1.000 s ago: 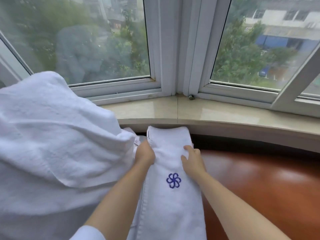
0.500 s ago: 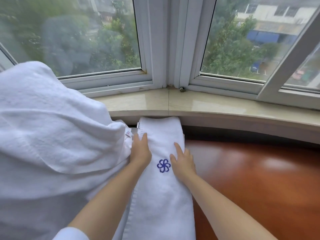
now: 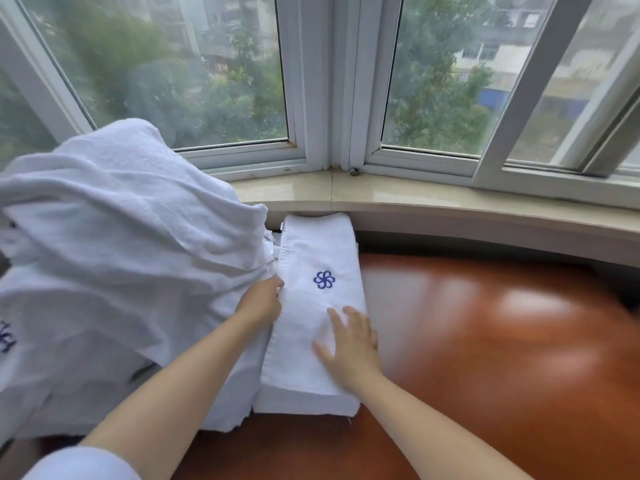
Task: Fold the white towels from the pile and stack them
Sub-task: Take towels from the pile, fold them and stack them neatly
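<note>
While the right hand (image 3: 349,344) lies flat with its fingers (image 3: 337,322) spread and straight on the near half of the long, narrow folded white terry towel (image 3: 311,317), the left hand (image 3: 261,303) sits at that towel's left edge, its fingers curled toward the hem; whether they actually pinch the edge or only press against it I cannot tell. The folded towel lies lengthwise on the glossy reddish-brown wooden table (image 3: 485,341), its far end tucked under the lip of the pale polished stone windowsill (image 3: 415,199), and an embroidered blue pinwheel emblem (image 3: 324,279) faces up on its top layer. Judged by its thick stacked near edge, it is several layers deep, soft and limp, light for its bulk, with a looped nap that should grip skin well but slide readily on the slick table. It would likely sag if lifted by one end, so taking it along both long edges, or with a palm beneath the middle, seems soundest. Touching its left side rises the big rumpled pile of unfolded white towels (image 3: 114,258), loose and creased. Behind stand white-framed windows (image 3: 329,81).
</note>
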`<state>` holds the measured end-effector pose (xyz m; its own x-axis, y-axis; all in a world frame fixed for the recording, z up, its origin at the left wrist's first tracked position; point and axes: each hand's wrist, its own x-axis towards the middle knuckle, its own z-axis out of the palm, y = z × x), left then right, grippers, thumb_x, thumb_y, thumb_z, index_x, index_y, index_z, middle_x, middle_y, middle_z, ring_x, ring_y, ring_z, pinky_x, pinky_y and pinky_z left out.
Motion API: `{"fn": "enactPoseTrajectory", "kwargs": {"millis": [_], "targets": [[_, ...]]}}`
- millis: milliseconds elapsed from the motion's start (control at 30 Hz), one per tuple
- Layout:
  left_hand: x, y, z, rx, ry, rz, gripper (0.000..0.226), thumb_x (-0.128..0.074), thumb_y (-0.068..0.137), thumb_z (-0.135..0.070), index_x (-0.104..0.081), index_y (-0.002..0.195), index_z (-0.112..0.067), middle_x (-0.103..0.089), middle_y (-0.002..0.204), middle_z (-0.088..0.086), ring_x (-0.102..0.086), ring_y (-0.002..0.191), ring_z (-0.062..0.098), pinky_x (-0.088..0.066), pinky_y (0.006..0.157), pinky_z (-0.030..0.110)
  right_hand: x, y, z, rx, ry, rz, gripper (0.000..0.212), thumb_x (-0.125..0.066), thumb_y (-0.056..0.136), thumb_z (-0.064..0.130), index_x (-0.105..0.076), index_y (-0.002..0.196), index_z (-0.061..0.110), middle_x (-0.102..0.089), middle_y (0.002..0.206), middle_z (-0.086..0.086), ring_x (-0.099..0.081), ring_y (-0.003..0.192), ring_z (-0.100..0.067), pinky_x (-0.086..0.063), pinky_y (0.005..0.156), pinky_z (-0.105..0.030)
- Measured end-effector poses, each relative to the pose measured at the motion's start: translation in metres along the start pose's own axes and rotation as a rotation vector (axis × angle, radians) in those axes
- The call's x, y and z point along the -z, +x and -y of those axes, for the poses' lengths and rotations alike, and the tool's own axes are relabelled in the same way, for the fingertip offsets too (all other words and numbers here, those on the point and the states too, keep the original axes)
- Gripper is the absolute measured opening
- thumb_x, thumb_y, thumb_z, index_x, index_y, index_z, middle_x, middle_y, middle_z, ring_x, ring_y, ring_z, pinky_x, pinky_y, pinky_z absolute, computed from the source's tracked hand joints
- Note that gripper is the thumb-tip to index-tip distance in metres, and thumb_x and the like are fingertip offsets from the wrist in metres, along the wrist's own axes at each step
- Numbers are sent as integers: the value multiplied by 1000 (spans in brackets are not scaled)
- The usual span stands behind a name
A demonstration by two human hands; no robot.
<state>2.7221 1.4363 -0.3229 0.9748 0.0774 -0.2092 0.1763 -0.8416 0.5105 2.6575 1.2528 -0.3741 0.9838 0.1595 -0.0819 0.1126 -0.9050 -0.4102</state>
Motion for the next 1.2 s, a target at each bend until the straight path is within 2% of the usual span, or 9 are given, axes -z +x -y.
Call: {"fn": "enactPoseTrajectory", "kwargs": {"millis": [200,367,533,667,867,967,1033,1100,1200], "targets": [[6,-31,12,-104,-7,37,51,-66,84,-16,-52,132,-22,-66,113,-2,-59,110,18,-44,89,24,-27,-36,19,170,-60,199,106,-52,75,73,-2,153,21,5,159,-4,4,146,-21,4,117,-39],[4,-37,9,-112,-44,80,59,-71,81,-25,-48,135,-22,-64,109,-4,-58,110,17,-43,88,25,-14,-36,24,89,193,-49,33,-52,90,23,-51,123,17,-54,125,-1,-52,115,-25,-39,93,-30],[12,-36,9,-131,353,163,44,-60,77,-17,-51,120,-21,-62,112,2,-55,107,26,-47,84,31,14,-22,14,-142,506,-257,30,-42,93,17,-50,120,28,-62,104,4,-59,94,-25,-42,70,-31],[20,-40,-10,-99,618,318,8,-45,77,-11,-49,73,-16,-58,84,5,-56,99,30,-35,79,31,36,-8,13,-139,537,-362,27,-42,97,25,-51,122,29,-63,100,6,-59,86,-22,-46,69,-31],[26,-37,0,-141,568,375,35,-46,86,-48,-56,105,-20,-51,120,-1,-45,109,24,-37,87,33,43,-3,14,-103,568,-368,21,-45,96,23,-57,113,26,-63,101,6,-58,87,-21,-43,68,-29],[22,-43,6,-209,717,355,42,-53,78,-62,-62,83,-22,-54,89,-10,-51,98,17,-34,77,30,44,-6,16,-78,547,-342,26,-46,94,21,-58,117,25,-63,109,5,-58,92,-21,-45,72,-31],[20,-49,6,-244,822,360,29,-62,74,-46,-51,66,-21,-49,70,-7,-48,77,17,-32,69,28,46,-7,18,-52,542,-349,27,-46,94,21,-58,119,26,-62,112,6,-58,95,-20,-45,73,-30],[21,-53,7,-251,814,361,20,-64,71,-30,-53,87,-24,-55,80,-6,-49,78,17,-32,69,27,48,-8,19,-28,541,-361,28,-46,95,21,-58,119,27,-62,112,8,-57,94,-18,-41,71,-28],[18,-59,4,-231,882,419,79,-54,76,-19,-23,146,-39,-55,126,-4,-45,123,22,-33,96,36,48,-11,22,-14,535,-354,28,-47,95,21,-58,120,27,-61,115,9,-56,97,-16,-35,70,-25]]}}
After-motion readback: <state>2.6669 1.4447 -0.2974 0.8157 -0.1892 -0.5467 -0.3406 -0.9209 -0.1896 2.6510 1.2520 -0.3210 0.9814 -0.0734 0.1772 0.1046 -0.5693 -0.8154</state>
